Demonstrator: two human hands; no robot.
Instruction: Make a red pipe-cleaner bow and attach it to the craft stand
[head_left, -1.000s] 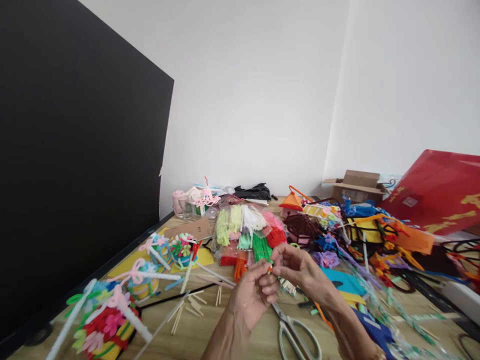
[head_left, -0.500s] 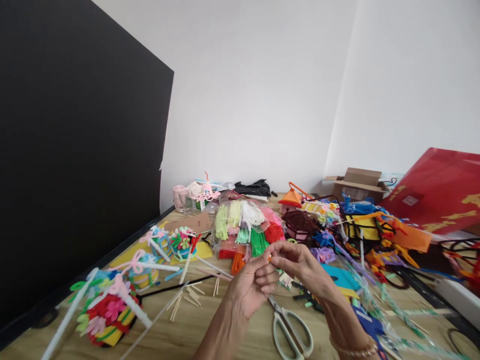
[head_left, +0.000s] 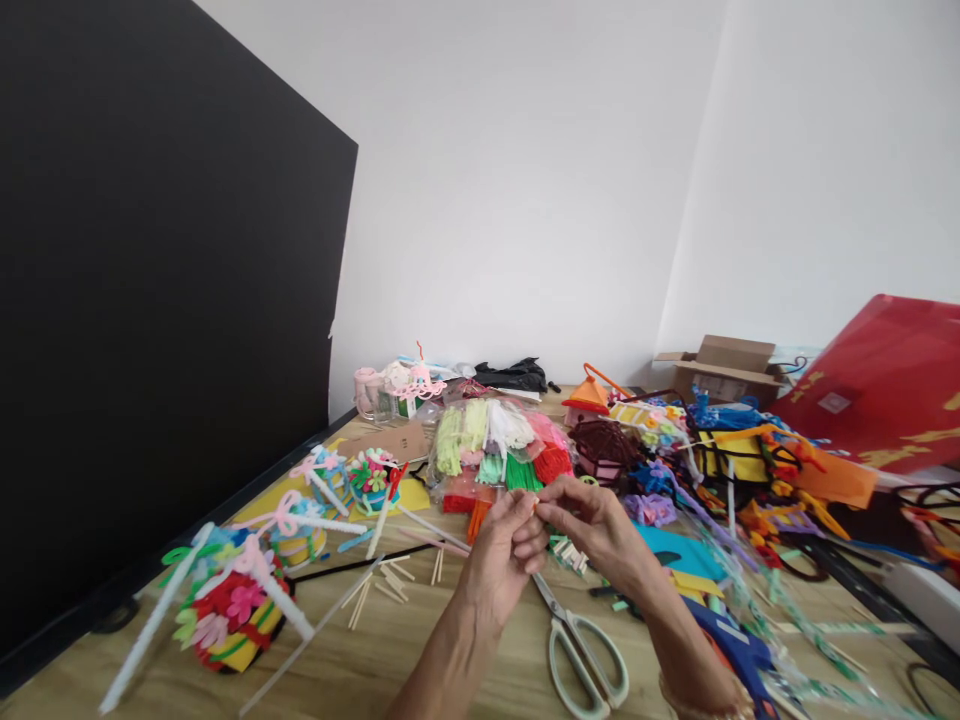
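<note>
The table [head_left: 390, 665] has a pale wood-grain top, and it stands against a plain white wall [head_left: 525, 190]. On the left side rises a large black panel [head_left: 165, 300]. Near the far right corner there are an open cardboard box [head_left: 724, 385] and a red sheet [head_left: 885, 395] with golden marks. Bundles of fuzzy stems [head_left: 521, 430] lie in the middle, partly under clear plastic. The left hand [head_left: 501, 565] and the right hand [head_left: 596, 530] pinch together a small orange-white piece [head_left: 535, 505], above the table; its shape is mostly hidden by fingertips. Scissors [head_left: 556, 607] lie just below the hands.
</note>
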